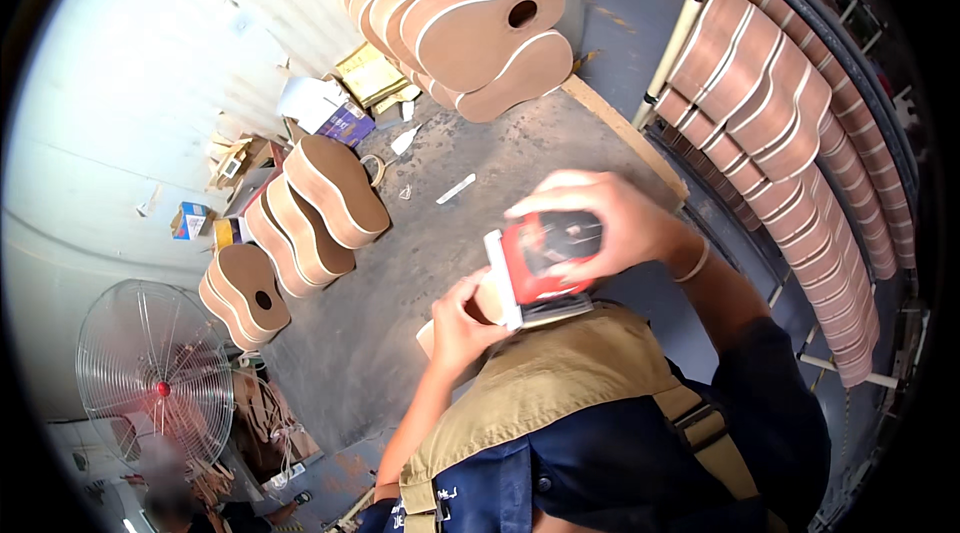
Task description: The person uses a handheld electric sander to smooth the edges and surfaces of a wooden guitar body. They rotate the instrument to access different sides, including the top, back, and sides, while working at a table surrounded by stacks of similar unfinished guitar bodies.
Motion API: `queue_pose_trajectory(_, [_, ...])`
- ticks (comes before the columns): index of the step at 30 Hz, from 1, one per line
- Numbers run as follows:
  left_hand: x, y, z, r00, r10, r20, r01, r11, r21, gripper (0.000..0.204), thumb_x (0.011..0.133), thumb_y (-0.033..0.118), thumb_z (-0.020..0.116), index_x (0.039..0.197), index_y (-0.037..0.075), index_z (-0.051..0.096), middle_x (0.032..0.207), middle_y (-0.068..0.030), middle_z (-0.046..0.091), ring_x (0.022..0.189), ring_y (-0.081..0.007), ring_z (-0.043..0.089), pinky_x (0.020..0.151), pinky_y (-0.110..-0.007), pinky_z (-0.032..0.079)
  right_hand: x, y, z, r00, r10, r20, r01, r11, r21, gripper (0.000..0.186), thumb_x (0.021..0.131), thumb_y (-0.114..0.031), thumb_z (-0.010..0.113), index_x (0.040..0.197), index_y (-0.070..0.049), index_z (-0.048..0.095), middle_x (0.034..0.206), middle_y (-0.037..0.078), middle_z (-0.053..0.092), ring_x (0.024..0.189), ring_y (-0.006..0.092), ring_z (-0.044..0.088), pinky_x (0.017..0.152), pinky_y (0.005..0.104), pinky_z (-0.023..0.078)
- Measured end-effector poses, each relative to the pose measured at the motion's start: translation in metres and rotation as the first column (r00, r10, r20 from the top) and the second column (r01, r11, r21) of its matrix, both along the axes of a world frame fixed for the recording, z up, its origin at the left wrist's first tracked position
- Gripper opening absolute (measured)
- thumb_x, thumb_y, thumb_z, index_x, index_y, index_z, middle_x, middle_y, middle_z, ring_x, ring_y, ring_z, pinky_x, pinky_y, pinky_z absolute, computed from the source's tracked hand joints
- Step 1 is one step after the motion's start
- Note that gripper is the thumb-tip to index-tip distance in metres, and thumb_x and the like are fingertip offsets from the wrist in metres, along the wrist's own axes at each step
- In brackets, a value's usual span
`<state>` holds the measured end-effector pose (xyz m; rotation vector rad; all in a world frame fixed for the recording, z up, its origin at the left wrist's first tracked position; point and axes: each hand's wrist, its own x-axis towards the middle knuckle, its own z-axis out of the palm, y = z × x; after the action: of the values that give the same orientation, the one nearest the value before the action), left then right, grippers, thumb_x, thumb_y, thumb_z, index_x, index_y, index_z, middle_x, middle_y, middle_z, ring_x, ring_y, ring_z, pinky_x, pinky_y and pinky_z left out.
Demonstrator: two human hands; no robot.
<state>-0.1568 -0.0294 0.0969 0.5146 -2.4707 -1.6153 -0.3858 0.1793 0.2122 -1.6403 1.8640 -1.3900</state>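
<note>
My right hand [625, 218] is wrapped round a red and black power sander [535, 258] with a pale flat base, held close in front of my apron [560, 363]. Motion slightly blurs the sander and the fingers on it. Just left of its base, my left hand [462, 329] grips a light wooden piece [487, 301], which looks like a guitar body. Most of that piece is hidden behind the sander, the hand and the apron. The sander's base stands tilted against or very near the wood; the exact contact is hidden.
Guitar bodies [480, 28] are stacked at the worktable's [350, 363] far end, with more [335, 191] along its left. A white strip [456, 189] and boxes [325, 111] lie there too. A rack of guitar bodies [760, 83] stands right; a fan [155, 373] and another person [175, 493] are lower left.
</note>
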Motion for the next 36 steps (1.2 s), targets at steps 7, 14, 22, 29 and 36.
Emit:
queue_pose_trajectory(7, [0.041, -0.02, -0.001, 0.995, 0.028, -0.1, -0.021, 0.997, 0.071, 0.068, 0.069, 0.016, 0.104, 0.13, 0.0, 0.079, 0.117, -0.0113, 0.082, 0.108, -0.0174, 0.077, 0.099, -0.035, 0.059, 0.023, -0.034, 0.02, 0.987, 0.161, -0.012, -0.16, 0.984, 0.075, 0.062, 0.077, -0.023, 0.089, 0.136, -0.012, 0.077, 0.115, 0.01, 0.077, 0.102, 0.0313, 0.076, 0.091, 0.0392, 0.062])
queue_pose_trajectory(14, [0.077, -0.042, -0.002, 0.99, 0.052, -0.134, -0.031, 0.987, 0.159, 0.079, 0.067, 0.005, 0.105, 0.14, -0.002, 0.074, 0.13, -0.0091, 0.077, 0.119, -0.0161, 0.072, 0.107, -0.036, 0.058, 0.036, -0.04, 0.008, 0.987, 0.155, -0.048, -0.154, 0.988, 0.016, 0.065, 0.074, -0.017, 0.09, 0.138, -0.01, 0.077, 0.118, 0.008, 0.078, 0.104, 0.0296, 0.077, 0.091, 0.0392, 0.063])
queue_pose_trajectory(22, [0.066, -0.036, -0.006, 0.998, 0.012, -0.062, -0.02, 0.991, -0.135, 0.063, 0.072, 0.021, 0.102, 0.128, 0.004, 0.078, 0.113, -0.0122, 0.082, 0.102, -0.0235, 0.08, 0.094, -0.039, 0.063, 0.065, -0.073, 0.042, 0.968, 0.228, -0.108, -0.227, 0.974, 0.025, 0.052, 0.081, -0.031, 0.09, 0.13, -0.017, 0.079, 0.116, 0.01, 0.078, 0.096, 0.035, 0.078, 0.082, 0.0417, 0.063])
queue_pose_trajectory(29, [0.149, -0.077, -0.001, 0.974, 0.225, -0.033, -0.221, 0.97, 0.105, 0.081, 0.067, 0.013, 0.106, 0.139, 0.002, 0.071, 0.128, -0.0085, 0.079, 0.121, -0.0189, 0.073, 0.111, -0.038, 0.056, 0.052, -0.015, -0.039, 0.998, -0.05, -0.025, 0.052, 0.993, 0.102, 0.064, 0.069, -0.012, 0.091, 0.132, -0.011, 0.078, 0.1, 0.005, 0.076, 0.102, 0.031, 0.073, 0.096, 0.042, 0.06])
queue_pose_trajectory(36, [0.243, -0.101, 0.051, 0.917, 0.376, 0.137, -0.31, 0.884, -0.35, 0.085, 0.064, 0.015, 0.103, 0.14, 0.009, 0.067, 0.131, -0.0118, 0.074, 0.126, -0.0356, 0.068, 0.112, -0.047, 0.051, 0.063, 0.007, -0.09, 0.979, -0.168, -0.112, 0.187, 0.963, 0.194, 0.062, 0.067, -0.006, 0.09, 0.128, -0.007, 0.075, 0.104, 0.008, 0.077, 0.104, 0.0315, 0.074, 0.096, 0.042, 0.06])
